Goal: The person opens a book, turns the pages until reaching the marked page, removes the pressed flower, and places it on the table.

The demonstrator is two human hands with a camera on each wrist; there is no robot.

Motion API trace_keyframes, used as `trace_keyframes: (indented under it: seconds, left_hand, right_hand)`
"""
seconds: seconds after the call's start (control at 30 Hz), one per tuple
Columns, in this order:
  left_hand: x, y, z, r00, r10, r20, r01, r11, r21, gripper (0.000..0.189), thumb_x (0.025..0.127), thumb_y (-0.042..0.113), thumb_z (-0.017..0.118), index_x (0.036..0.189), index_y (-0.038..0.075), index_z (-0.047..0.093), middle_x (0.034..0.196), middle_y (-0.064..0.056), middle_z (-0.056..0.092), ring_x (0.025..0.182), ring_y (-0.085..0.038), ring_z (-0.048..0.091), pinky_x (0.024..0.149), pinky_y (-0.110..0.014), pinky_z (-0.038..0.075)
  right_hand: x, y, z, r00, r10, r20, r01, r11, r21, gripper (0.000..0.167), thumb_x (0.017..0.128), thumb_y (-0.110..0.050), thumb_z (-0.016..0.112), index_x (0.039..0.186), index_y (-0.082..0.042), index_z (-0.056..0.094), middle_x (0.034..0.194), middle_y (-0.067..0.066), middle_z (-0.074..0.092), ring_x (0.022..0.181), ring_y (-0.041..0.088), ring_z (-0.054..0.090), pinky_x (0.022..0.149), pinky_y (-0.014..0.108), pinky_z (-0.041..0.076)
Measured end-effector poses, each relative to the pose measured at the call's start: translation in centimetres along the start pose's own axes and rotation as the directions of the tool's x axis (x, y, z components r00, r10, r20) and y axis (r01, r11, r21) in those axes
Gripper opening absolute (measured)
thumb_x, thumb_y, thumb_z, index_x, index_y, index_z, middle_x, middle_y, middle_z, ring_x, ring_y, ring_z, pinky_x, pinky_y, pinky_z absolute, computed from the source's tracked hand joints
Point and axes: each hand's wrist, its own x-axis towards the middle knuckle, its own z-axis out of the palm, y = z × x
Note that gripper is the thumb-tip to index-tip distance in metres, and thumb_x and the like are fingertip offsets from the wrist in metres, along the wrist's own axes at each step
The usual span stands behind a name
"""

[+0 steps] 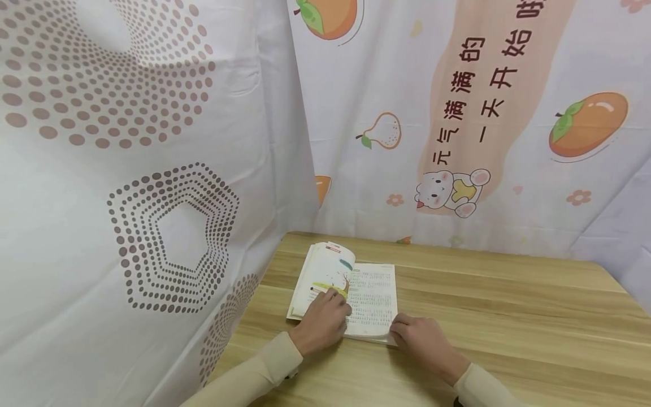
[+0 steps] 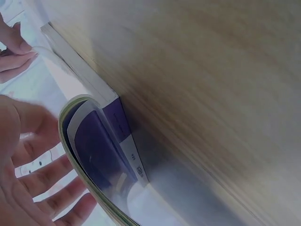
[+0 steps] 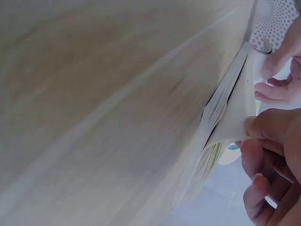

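Note:
An open book [image 1: 373, 299] lies on the wooden table, a picture on its left page and lines of small print on the right one. My left hand [image 1: 325, 317] rests on the lower left page near the spine; in the left wrist view its fingers [image 2: 44, 176] spread loosely along the curved pages [image 2: 75, 129]. At the lower right corner, my right hand [image 1: 424, 342] pinches a page between thumb and fingers. The right wrist view shows this page [image 3: 237, 115] lifted and bent above the pages beneath.
The wood-grain table [image 1: 508, 316] extends to the right of the book. A white curtain with brown dots [image 1: 168, 237] hangs on the left, and another with printed fruit and characters [image 1: 376, 186] hangs behind the table.

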Motion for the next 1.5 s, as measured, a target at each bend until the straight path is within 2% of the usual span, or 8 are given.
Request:
trace_keyframes:
  seconds: [0.27,0.5,0.63,0.8,0.93,1.07,1.2,1.5]
  left_hand:
    - [0.1,0.4,-0.2,0.998,-0.018,0.068,0.017,1.000,0.017,0.048,0.080,0.067,0.076,0.091,0.021,0.073,0.101,0.004,0.067,0.095,-0.016,0.054,0.076,-0.030,0.044]
    - [0.2,0.4,-0.1,1.000,-0.028,0.011,0.027,0.999,0.022,0.022,0.088,0.041,0.078,0.082,0.020,0.071,0.092,0.003,0.068,0.087,-0.017,0.054,0.070,-0.029,0.041]
    - [0.4,0.3,0.0,0.998,-0.061,0.009,0.060,0.997,0.058,0.018,0.093,0.026,0.069,0.103,0.011,0.074,0.097,-0.002,0.072,0.089,-0.020,0.059,0.069,-0.031,0.047]
    - [0.4,0.1,0.0,0.993,-0.108,-0.056,0.112,0.991,0.066,0.051,0.094,0.013,0.055,0.140,-0.009,0.051,0.093,-0.007,0.071,0.078,-0.018,0.059,0.058,-0.027,0.044]
    - [0.4,-0.1,0.1,0.978,-0.145,-0.153,0.147,0.989,0.002,0.059,0.092,0.002,0.051,0.149,-0.006,0.038,0.103,-0.012,0.063,0.072,-0.016,0.055,0.053,-0.025,0.039]
    - [0.4,-0.3,0.0,0.969,-0.168,-0.179,0.169,0.986,-0.013,0.073,0.083,0.000,0.073,0.149,0.003,0.041,0.137,-0.028,0.048,0.104,-0.033,0.059,0.076,-0.036,0.054]
    - [0.4,-0.4,-0.2,0.970,-0.185,-0.160,0.188,0.982,0.005,0.083,0.069,0.003,0.092,0.141,0.010,0.051,0.150,-0.032,0.035,0.133,-0.045,0.040,0.102,-0.052,0.044]
    - [0.5,-0.3,-0.5,0.979,-0.186,-0.088,0.191,0.981,0.046,0.057,0.080,-0.002,0.084,0.130,0.018,0.063,0.145,-0.020,0.048,0.134,-0.039,0.044,0.103,-0.053,0.044]
  right_hand:
    - [0.3,0.2,-0.2,0.994,0.069,-0.088,-0.060,0.994,0.093,0.016,0.076,-0.009,0.088,0.081,-0.018,0.075,0.085,-0.011,0.070,0.070,0.002,0.065,0.058,0.021,0.053]
    - [0.7,0.4,-0.2,0.969,0.099,-0.228,-0.070,0.989,0.131,0.024,0.074,-0.008,0.090,0.094,-0.013,0.077,0.098,-0.003,0.073,0.061,-0.003,0.058,0.053,0.013,0.046]
    - [0.9,0.6,-0.4,0.952,0.151,-0.265,-0.115,0.983,0.145,0.039,0.072,-0.008,0.092,0.108,-0.010,0.077,0.105,0.001,0.072,0.056,-0.008,0.045,0.049,0.012,0.040]
    - [0.6,0.6,-0.3,0.969,0.163,-0.186,-0.143,0.983,0.116,0.038,0.071,-0.013,0.094,0.106,-0.011,0.077,0.104,0.000,0.072,0.057,-0.007,0.042,0.048,0.013,0.038]
    - [0.2,0.3,-0.1,0.983,0.162,-0.086,-0.155,0.984,0.086,0.036,0.072,-0.018,0.094,0.103,-0.012,0.077,0.104,-0.001,0.073,0.067,0.003,0.060,0.056,0.020,0.050]
    - [-0.3,0.0,0.1,0.987,0.158,0.003,-0.157,0.983,0.098,0.033,0.074,-0.021,0.092,0.102,-0.012,0.077,0.105,0.000,0.073,0.080,0.013,0.071,0.064,0.027,0.057]
    - [-0.4,-0.1,0.3,0.990,0.131,0.057,-0.137,0.984,0.115,0.028,0.075,-0.021,0.091,0.098,-0.011,0.078,0.103,0.001,0.072,0.078,0.013,0.071,0.061,0.026,0.056]
    - [-0.3,-0.1,-0.1,0.971,0.123,0.207,-0.145,0.985,0.095,0.008,0.083,-0.015,0.084,0.090,-0.016,0.080,0.101,0.000,0.073,0.084,0.017,0.073,0.067,0.030,0.059]
